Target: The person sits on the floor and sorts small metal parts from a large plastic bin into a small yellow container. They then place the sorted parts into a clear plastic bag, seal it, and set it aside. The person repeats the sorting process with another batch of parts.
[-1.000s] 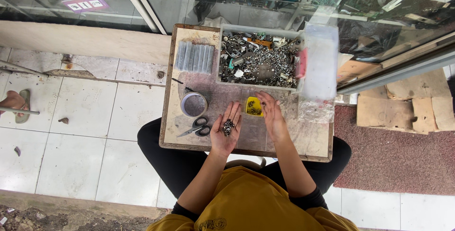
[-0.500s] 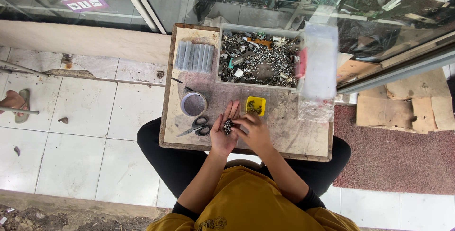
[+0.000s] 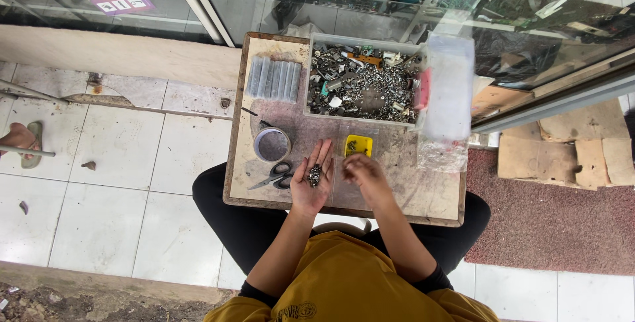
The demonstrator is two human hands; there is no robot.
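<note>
My left hand lies palm up over the small wooden table, cupping a little heap of dark metal screws. My right hand hovers just to the right of it, fingers curled together near a small yellow tray; whether it pinches a screw I cannot tell. Behind them stands a clear plastic bin full of mixed metal parts and screws.
Scissors and a roll of tape lie left of my left hand. A row of grey tubes sits at the table's back left, a clear lid at the right. Glass shopfront behind, tiled floor left, cardboard right.
My right hand came from the yellow tray to the screws in my left palm, then drew back a little to the right. The left hand stayed palm up.
</note>
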